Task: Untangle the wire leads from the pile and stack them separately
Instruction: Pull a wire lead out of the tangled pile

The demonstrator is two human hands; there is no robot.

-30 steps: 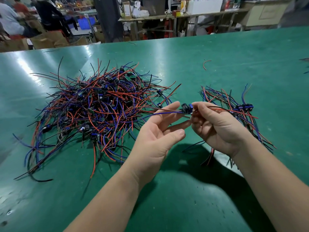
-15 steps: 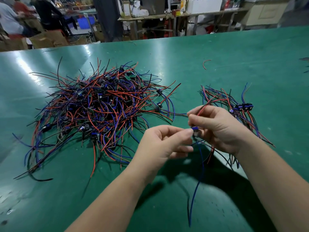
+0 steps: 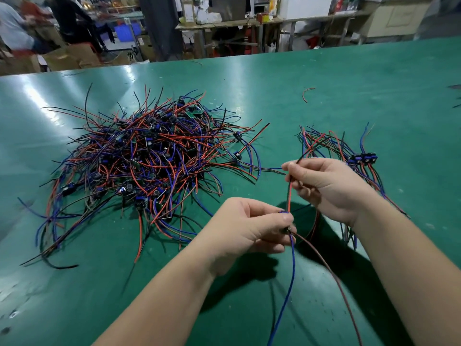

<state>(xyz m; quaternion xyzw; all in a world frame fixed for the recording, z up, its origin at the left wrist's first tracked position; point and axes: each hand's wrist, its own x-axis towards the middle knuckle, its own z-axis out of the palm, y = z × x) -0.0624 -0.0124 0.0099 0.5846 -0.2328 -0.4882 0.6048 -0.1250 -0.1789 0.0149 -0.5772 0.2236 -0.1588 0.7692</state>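
Head camera view, looking down over a wide glossy green table [image 3: 349, 78] in a cluttered workshop.

On the left half of the table lies a large tangled pile of red, blue and black wire leads [image 3: 149, 166], with small dark component blocks and little green circuit boards mixed in and loose ends sticking out all round.

To the right, well apart from the pile, lies a smaller stack of sorted wire leads [image 3: 344, 148], roughly lined up with their blue-and-black blocks clustered together at its far right.

Both bare forearms reach in from the bottom edge. The right hand [image 3: 329, 186], raised in front of the sorted stack, pinches the upper part of a red and black wire pair [image 3: 289, 196] between thumb and curled fingers.

The left hand [image 3: 247, 228], lower and nearer the camera, pinches the small blue block at the lower end of that pair.

From the left hand a blue wire [image 3: 290, 270] and a dark reddish wire [image 3: 331, 275] hang down toward the bottom edge.

A short curved scrap of red wire [image 3: 307, 94] lies alone on the far side of the table.
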